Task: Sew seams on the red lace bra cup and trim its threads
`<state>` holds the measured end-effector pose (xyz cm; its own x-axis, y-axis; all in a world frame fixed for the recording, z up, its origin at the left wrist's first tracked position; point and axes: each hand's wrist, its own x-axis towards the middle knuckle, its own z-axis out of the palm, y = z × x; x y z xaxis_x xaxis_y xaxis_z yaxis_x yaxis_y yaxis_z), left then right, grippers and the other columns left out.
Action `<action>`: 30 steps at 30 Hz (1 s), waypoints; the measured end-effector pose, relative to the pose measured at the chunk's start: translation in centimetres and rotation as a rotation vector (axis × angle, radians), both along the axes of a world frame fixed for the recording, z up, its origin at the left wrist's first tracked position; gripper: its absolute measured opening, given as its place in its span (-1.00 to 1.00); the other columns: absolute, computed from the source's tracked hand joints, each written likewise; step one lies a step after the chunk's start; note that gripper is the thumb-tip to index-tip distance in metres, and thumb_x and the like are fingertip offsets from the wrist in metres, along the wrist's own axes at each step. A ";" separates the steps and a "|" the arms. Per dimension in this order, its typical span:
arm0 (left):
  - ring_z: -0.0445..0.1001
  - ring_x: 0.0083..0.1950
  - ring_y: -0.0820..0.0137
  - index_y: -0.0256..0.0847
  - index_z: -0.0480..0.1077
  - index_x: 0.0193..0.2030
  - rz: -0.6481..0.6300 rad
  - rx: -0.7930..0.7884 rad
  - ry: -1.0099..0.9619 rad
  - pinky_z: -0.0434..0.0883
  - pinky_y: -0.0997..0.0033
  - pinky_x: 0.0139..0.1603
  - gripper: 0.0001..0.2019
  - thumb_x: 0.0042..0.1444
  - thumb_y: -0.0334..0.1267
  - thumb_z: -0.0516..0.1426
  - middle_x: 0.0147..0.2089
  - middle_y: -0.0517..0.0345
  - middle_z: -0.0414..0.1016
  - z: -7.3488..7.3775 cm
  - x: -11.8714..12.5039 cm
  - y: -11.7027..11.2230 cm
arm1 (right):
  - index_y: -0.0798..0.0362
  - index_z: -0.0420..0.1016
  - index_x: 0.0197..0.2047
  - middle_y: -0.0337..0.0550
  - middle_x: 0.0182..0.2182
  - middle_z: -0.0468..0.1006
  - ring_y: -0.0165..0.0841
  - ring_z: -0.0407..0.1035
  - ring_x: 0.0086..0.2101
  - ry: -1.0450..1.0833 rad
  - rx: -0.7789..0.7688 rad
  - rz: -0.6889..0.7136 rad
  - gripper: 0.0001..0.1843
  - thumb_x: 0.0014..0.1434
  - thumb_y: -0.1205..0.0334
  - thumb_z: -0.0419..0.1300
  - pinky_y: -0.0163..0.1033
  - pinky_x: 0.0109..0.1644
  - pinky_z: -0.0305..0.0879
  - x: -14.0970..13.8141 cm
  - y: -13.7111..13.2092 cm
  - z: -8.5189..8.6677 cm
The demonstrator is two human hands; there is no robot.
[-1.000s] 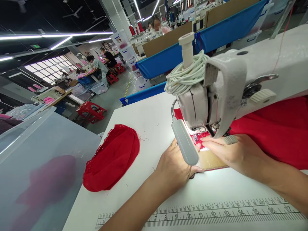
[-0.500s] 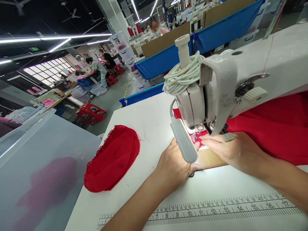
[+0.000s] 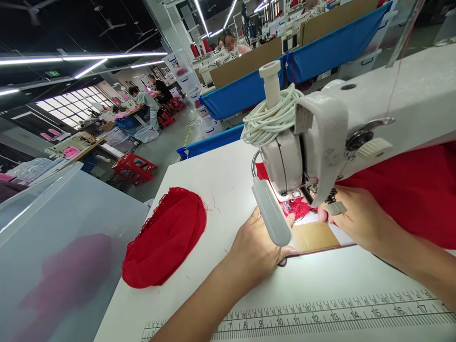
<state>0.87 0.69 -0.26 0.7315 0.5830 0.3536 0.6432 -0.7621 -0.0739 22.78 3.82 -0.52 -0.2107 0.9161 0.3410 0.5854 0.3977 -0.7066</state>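
A white sewing machine (image 3: 285, 161) stands over the table, its presser foot lowered close to red lace fabric (image 3: 299, 209). My left hand (image 3: 254, 244) rests flat left of the needle area, thumb and fingertips apart at the fabric's edge; a grey lamp (image 3: 272, 211) hides part of its fingers. To the right of the needle, my right hand (image 3: 356, 218) has its fingers curled together at the lace, with the machine head hiding some of them. More red cloth (image 3: 402, 190) spreads behind that hand. Below the lace shows a tan plate (image 3: 315, 236).
A folded red lace-edged piece (image 3: 164, 237) lies on the white table (image 3: 217, 175) at left. A ruler scale (image 3: 299, 317) runs along the near edge. A translucent bin (image 3: 71, 213) stands at left. Beyond are a red stool (image 3: 133, 168), blue cloth troughs (image 3: 242, 92) and people working.
My right hand has shifted right, away from the presser foot, and its fingers have curled in. More of the lace and tan plate shows. My left hand stays nearly in place.
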 end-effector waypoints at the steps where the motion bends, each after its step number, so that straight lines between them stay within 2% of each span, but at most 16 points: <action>1: 0.50 -0.06 0.21 -0.44 0.36 0.14 -0.003 0.001 -0.003 0.41 0.06 0.08 -0.43 0.33 0.05 -0.12 -0.03 -0.23 0.52 0.0 0.0 0.0 | -0.05 0.18 -0.57 -0.29 -0.65 0.41 -0.41 0.31 -0.63 -0.004 0.023 0.004 -0.76 0.10 0.37 -0.05 -0.34 -0.58 0.22 -0.1 0.0 0.0; 7: 0.49 -0.02 0.20 -0.34 0.43 0.02 0.037 -0.035 0.021 0.43 0.14 0.01 -0.44 0.35 0.06 -0.19 -0.04 -0.18 0.54 0.3 0.2 -0.2 | -0.06 0.23 -0.58 -0.25 -0.66 0.47 -0.36 0.41 -0.66 0.013 0.184 0.005 -0.82 -0.07 0.41 -0.04 -0.35 -0.64 0.28 -0.5 0.3 0.4; 12: 0.49 -0.03 0.23 -0.31 0.46 -0.04 0.040 -0.031 0.018 0.43 0.16 0.04 -0.42 0.36 0.05 -0.25 -0.05 -0.15 0.55 0.5 0.3 -0.2 | -0.06 0.24 -0.58 -0.25 -0.68 0.48 -0.34 0.43 -0.67 -0.041 0.309 -0.003 -0.79 -0.10 0.46 -0.04 -0.34 -0.66 0.32 -0.5 0.4 0.2; 16: 0.49 -0.01 0.21 -0.31 0.45 -0.02 0.048 -0.028 0.056 0.43 0.13 0.07 -0.44 0.34 0.07 -0.19 -0.02 -0.16 0.53 0.5 0.3 -0.2 | -0.05 0.22 -0.57 -0.23 -0.68 0.48 -0.34 0.44 -0.68 -0.070 0.382 -0.001 -0.77 -0.09 0.49 -0.07 -0.35 -0.67 0.34 -0.5 0.4 0.1; 23: 0.48 0.05 0.20 -0.37 0.41 0.09 0.019 0.004 0.038 0.44 0.13 0.07 -0.40 0.34 0.07 -0.20 0.03 -0.20 0.51 0.4 0.1 -0.4 | -0.07 0.21 -0.57 -0.26 -0.71 0.44 -0.35 0.39 -0.72 -0.052 0.362 0.019 -0.77 -0.07 0.47 -0.07 -0.35 -0.72 0.28 -0.8 0.3 0.4; 27: 0.49 0.01 0.21 -0.40 0.38 0.13 0.009 0.029 0.016 0.40 0.04 0.14 -0.40 0.34 0.07 -0.20 0.02 -0.19 0.52 0.4 0.2 -0.4 | -0.07 0.22 -0.56 -0.29 -0.68 0.45 -0.35 0.41 -0.66 -0.045 0.324 0.040 -0.76 -0.03 0.47 -0.07 -0.33 -0.62 0.30 -0.5 0.2 0.3; 30: 0.50 -0.02 0.22 -0.39 0.37 0.14 0.016 0.006 0.033 0.40 0.00 0.15 -0.40 0.33 0.08 -0.19 0.00 -0.17 0.53 0.5 0.2 -0.4 | -0.06 0.22 -0.56 -0.29 -0.67 0.45 -0.37 0.37 -0.65 -0.111 0.259 0.055 -0.76 0.07 0.41 -0.05 -0.31 -0.59 0.24 -0.3 0.2 -0.1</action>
<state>1.09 0.33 0.22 0.7334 0.5924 0.3334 0.6523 -0.7513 -0.1000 22.48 4.01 -0.62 -0.3072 0.7877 0.5339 0.6258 0.5899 -0.5102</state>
